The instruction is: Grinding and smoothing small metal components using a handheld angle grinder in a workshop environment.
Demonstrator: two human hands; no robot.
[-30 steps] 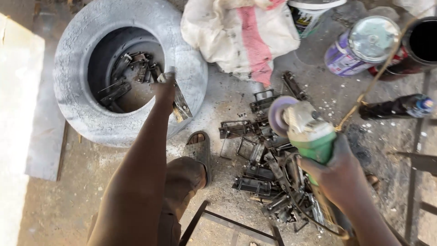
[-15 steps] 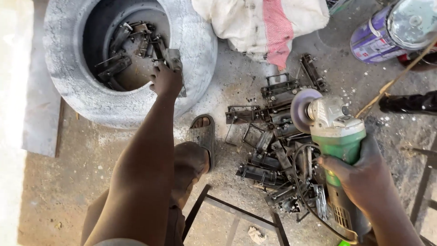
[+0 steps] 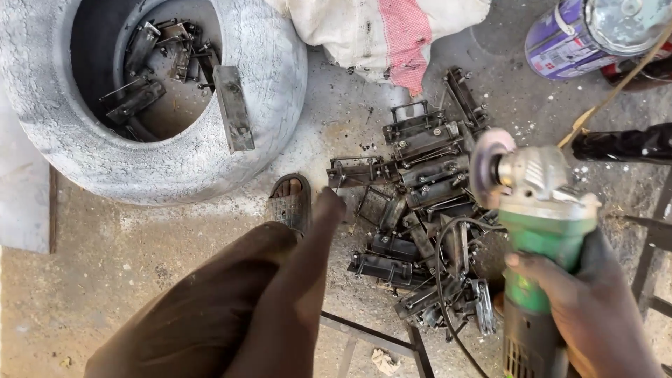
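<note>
Two hands split the work: the right hand (image 3: pixel 595 308) wraps its fingers tight round the green angle grinder (image 3: pixel 539 217), while the left hand (image 3: pixel 329 204) reaches empty toward the pile of metal brackets (image 3: pixel 420 210), its finger spread hidden. Judging by this, picking a bracket comes next; one finished bracket (image 3: pixel 233 108) rests on the tyre (image 3: pixel 266 84) rim.

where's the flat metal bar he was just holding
In the head view it lies upper left, resting on the inner rim of the grey tyre: the bar, beside the scrap inside, apart from both hands.
</note>
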